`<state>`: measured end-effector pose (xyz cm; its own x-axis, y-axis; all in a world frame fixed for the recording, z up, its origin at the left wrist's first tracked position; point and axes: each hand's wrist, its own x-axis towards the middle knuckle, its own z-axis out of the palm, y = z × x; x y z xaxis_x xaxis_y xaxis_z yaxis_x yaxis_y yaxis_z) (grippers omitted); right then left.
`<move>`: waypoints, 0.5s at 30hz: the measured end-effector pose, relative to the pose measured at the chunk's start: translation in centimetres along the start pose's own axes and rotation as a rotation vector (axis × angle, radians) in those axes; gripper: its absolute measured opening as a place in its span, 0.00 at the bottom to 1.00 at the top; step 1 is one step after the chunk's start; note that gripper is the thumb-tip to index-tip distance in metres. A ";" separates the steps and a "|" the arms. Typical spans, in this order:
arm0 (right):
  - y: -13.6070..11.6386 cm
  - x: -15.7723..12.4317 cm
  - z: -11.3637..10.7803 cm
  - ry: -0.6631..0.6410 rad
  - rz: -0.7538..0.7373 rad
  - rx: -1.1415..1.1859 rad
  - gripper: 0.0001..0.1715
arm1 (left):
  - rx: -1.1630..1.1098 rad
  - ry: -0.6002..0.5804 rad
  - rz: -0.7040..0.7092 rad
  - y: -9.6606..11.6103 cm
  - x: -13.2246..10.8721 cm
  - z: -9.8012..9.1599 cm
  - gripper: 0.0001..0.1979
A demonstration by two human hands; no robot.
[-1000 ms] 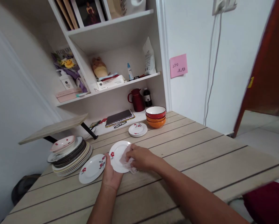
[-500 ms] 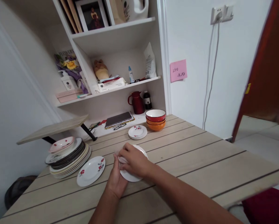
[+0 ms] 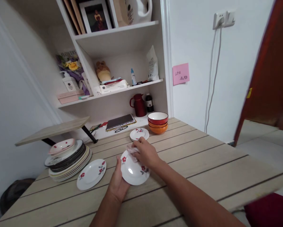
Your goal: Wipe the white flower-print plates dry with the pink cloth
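Note:
My left hand (image 3: 119, 181) holds a small white plate (image 3: 134, 173) with red flowers by its left side, the thumb at the rim and the fingers hidden beneath. In my right hand (image 3: 146, 153) is a bunched pale cloth (image 3: 132, 152), pressed against the plate's upper edge. Another flowered plate (image 3: 91, 174) lies flat on the table to the left. Beyond my right hand sits a short stack of small flowered plates (image 3: 138, 133), partly covered by that hand.
Stacked bowls (image 3: 157, 122), red over orange, stand at the table's back. At left, a tall pile of plates (image 3: 69, 162) carries a pink-white dish, near a small raised wooden shelf (image 3: 53, 129). A red jug (image 3: 139, 105) and dark laptop (image 3: 120, 121) sit behind.
My right hand with the cloth has moved up and right from the plate's left side to its upper edge, uncovering the flowers. My left hand stays at the plate.

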<state>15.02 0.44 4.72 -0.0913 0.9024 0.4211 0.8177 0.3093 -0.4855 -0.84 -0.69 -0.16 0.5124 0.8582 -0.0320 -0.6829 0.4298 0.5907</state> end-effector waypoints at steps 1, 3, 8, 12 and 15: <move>-0.2 0.0 0.0 0.026 -0.021 0.000 0.16 | 0.015 0.010 -0.026 -0.3 -0.1 0.2 0.28; -0.7 -0.1 0.1 0.045 -0.110 0.010 0.16 | 0.026 0.022 -0.053 -0.6 -0.1 0.5 0.27; -1.9 -0.7 1.2 -0.087 -0.383 0.068 0.24 | -0.032 0.049 0.035 0.0 0.2 0.1 0.23; -1.2 -1.0 1.6 -0.280 -0.378 0.047 0.26 | -0.107 0.183 0.224 2.4 0.3 -1.8 0.25; -0.2 -0.9 1.2 -0.333 -0.241 0.007 0.28 | -0.169 0.340 0.354 3.9 0.3 -3.2 0.26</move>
<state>14.25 -0.09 3.52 -0.4595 0.8514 0.2531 0.7469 0.5246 -0.4087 -4.99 2.15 -0.50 0.0557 0.9898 -0.1310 -0.8729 0.1119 0.4748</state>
